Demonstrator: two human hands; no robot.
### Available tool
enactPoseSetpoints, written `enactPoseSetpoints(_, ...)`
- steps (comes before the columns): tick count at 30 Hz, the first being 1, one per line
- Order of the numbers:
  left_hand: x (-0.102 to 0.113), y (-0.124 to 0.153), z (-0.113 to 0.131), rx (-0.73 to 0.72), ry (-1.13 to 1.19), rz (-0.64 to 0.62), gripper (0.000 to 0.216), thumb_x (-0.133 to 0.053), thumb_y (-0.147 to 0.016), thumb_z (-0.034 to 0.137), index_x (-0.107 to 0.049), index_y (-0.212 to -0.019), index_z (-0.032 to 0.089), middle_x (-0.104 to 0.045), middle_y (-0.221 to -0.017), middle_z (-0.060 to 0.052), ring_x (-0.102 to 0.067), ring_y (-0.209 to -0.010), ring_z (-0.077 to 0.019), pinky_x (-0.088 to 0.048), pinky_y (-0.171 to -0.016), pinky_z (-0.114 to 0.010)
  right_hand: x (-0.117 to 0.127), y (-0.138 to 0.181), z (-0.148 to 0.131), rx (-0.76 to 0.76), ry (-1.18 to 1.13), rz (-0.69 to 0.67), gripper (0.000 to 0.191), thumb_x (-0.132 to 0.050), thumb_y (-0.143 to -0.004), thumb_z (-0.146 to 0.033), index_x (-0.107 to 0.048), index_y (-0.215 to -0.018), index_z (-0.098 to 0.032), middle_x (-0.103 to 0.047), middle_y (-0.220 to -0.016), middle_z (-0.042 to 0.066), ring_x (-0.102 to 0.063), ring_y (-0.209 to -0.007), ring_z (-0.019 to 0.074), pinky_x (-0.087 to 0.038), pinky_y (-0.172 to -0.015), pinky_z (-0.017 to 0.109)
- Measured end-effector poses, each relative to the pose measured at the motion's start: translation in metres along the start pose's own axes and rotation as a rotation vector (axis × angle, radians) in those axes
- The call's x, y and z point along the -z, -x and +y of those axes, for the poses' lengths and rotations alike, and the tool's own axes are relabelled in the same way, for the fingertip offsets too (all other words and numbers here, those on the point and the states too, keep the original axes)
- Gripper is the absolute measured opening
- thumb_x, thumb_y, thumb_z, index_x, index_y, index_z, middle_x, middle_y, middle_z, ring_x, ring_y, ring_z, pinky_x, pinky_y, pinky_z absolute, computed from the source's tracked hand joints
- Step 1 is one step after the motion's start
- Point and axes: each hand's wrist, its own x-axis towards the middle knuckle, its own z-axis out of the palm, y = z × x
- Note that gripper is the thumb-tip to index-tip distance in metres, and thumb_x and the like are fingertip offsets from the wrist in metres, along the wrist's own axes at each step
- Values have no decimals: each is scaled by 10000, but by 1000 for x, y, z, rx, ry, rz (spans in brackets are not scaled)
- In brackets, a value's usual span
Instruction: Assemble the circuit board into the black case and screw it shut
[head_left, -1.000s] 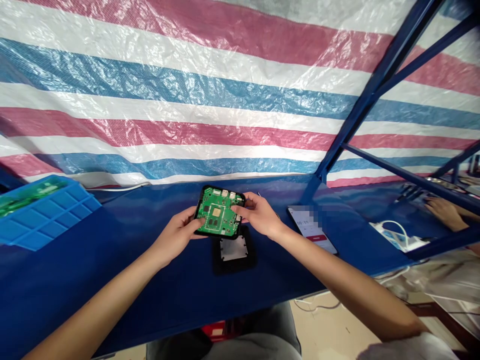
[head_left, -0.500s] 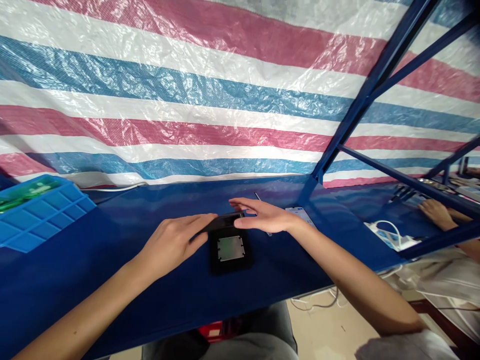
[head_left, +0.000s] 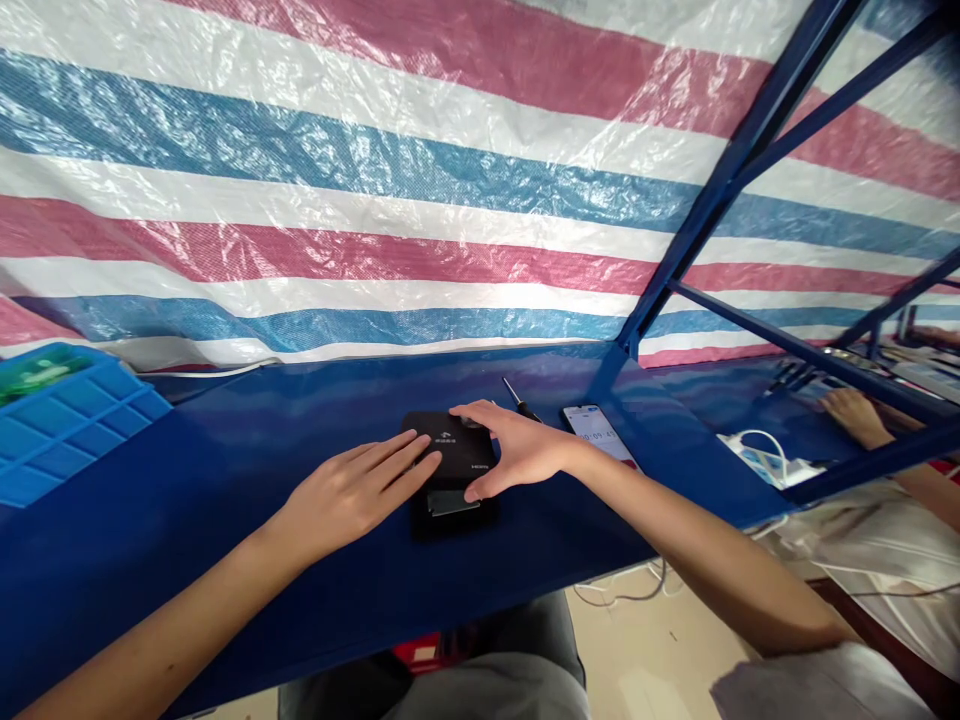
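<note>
A black plastic cover [head_left: 448, 452], printed with a small logo and "HDMI", lies tilted over a black base [head_left: 439, 525]. The base's near part shows, with a strip of metal plate [head_left: 454, 503] on it. My left hand [head_left: 352, 490] grips the cover's left edge, its fingers stretched over the top and its thumb hidden. Around the right edge curls my right hand [head_left: 517, 447], thumb at the near corner and fingers at the far one. Just beyond my right hand lies a screwdriver [head_left: 521, 402] with a dark handle.
A phone [head_left: 596, 432] with a lit screen lies right of my right hand. A blue bin [head_left: 82, 420] with green items stands at the left. A blue metal frame [head_left: 697, 230] rises at the right. Beyond it are a white power strip [head_left: 772, 465] and another person's hand [head_left: 859, 415].
The cover has swung down from a steep tilt over the base, now hiding most of the metal plate. My right hand has moved nearer and taken hold of its right edge.
</note>
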Motion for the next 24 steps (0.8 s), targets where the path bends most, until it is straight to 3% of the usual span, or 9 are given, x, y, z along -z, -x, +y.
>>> enactPoseSetpoints(4, -1, -4, -1, -4, 16, 12, 304, -501, -969, 130, -610, -1252, 139, -721, -1218, -110, -685, -1115, -246, -567, -930, -364, -8, 3, 4, 71, 0, 86, 1083, -834, -604, -552, -341, -1507, -213, -393, -1505, 123, -438, -1355, 332, -397, -1123, 478)
enactPoseSetpoints(8, -5, -7, 2, -11, 17, -20, 300, -442, -1020, 268, -634, -1198, 121, -732, -1180, -121, -700, -1059, -251, -577, -908, -387, -17, 5, 12, 123, 7, 110, 1074, -833, -607, -545, -340, -1502, -213, -379, -1505, 120, -440, -1358, 318, -380, -1137, 451)
enactPoseSetpoints(12, -9, -4, 10, -23, 3, -45, 297, -424, -1023, 238, -640, -1189, 121, -740, -1156, -120, -706, -1033, -249, -585, -861, -371, -25, 6, 22, 149, 6, 85, 1088, -825, -611, -565, -322, -1511, -218, -368, -1510, 121, -439, -1358, 318, -369, -1144, 452)
enactPoseSetpoints(18, -3, -4, 11, -56, 15, 44, 296, -533, -951, 100, -618, -1234, 119, -743, -1160, -117, -702, -1069, -239, -560, -904, -330, -23, 11, 22, 155, -33, 72, 1033, -800, -642, -621, -370, -1497, -234, -397, -1515, 117, -452, -1359, 323, -354, -1154, 475)
enactPoseSetpoints(24, 1, -9, 3, 83, 138, 51, 333, -498, -995, 216, -561, -1320, 183, -755, -1127, -76, -723, -1002, -218, -572, -900, -328, -7, 18, 16, 86, -128, 89, 873, -697, -782, -626, -379, -1503, -252, -389, -1561, 106, -375, -1433, 339, -322, -1171, 508)
